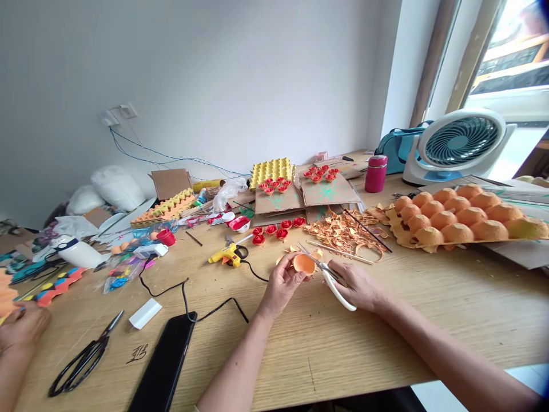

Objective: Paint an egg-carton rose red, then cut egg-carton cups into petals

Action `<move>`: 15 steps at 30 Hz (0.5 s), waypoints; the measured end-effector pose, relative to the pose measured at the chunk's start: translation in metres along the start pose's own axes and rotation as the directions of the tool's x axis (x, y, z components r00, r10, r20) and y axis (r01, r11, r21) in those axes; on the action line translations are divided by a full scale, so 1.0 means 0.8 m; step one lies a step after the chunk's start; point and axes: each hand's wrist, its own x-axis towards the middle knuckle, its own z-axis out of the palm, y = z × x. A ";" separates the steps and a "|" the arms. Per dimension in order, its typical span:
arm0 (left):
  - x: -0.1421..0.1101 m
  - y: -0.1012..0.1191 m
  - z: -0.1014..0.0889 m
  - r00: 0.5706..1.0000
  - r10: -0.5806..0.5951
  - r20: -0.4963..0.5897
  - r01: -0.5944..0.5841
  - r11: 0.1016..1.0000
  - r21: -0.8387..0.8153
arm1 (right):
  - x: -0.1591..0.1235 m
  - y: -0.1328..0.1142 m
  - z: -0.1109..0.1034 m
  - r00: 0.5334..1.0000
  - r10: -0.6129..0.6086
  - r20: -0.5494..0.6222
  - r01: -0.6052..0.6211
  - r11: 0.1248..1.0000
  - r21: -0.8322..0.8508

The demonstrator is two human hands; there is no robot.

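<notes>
Between the fingers of my left hand (282,284) is a round orange egg carton cup (304,264), its hollow side facing me. My right hand (357,284) grips white-handled scissors (338,292), whose blades are parted at the right rim of the cup. Just behind the cup, a few orange cut pieces lie on the table, partly hidden by my hands. Several red paper flowers (281,234) sit beyond them. Orange scraps (332,232) are heaped to the right of the flowers.
An orange egg tray (457,232) lies at the right, before a white fan (461,143). A yellow glue gun (227,255), its black cord, a phone (165,360) and black scissors (83,360) occupy the left. Another person's hand (23,326) rests at the far left.
</notes>
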 end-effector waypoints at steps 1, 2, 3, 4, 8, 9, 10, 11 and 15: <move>0.000 0.000 0.000 1.000 -0.004 -0.003 0.004 1.000 0.000 | 0.000 0.000 0.000 1.000 -0.001 0.001 0.001 1.000 0.002; 0.000 0.000 0.000 1.000 -0.006 -0.005 0.006 1.000 0.001 | 0.000 0.000 0.000 1.000 -0.001 0.002 0.001 1.000 0.004; 0.000 -0.001 -0.001 1.000 -0.008 -0.008 0.008 1.000 0.002 | 0.000 0.000 0.000 1.000 0.000 0.003 0.000 1.000 0.005; 0.000 -0.001 -0.001 1.000 -0.009 -0.010 0.009 1.000 0.002 | 0.000 0.001 0.000 1.000 0.001 0.005 -0.001 1.000 0.006; 0.000 -0.002 -0.003 1.000 -0.020 -0.012 0.020 1.000 0.009 | -0.001 0.002 0.000 1.000 0.002 0.010 -0.002 1.000 0.006; 0.000 -0.002 -0.003 1.000 -0.024 -0.010 0.024 1.000 0.012 | -0.001 0.002 0.000 1.000 0.000 0.011 0.000 1.000 0.005; 0.000 -0.002 -0.003 1.000 -0.027 -0.008 0.027 1.000 0.016 | -0.001 0.002 0.000 1.000 -0.003 0.010 0.003 1.000 0.004; 0.000 -0.002 -0.003 1.000 -0.028 -0.005 0.028 0.999 0.022 | -0.001 0.002 0.000 1.000 -0.006 0.007 0.006 1.000 0.001; 0.000 -0.003 -0.003 1.000 -0.006 0.014 0.006 0.998 0.057 | 0.000 0.003 0.001 1.000 -0.024 -0.014 0.023 0.999 -0.022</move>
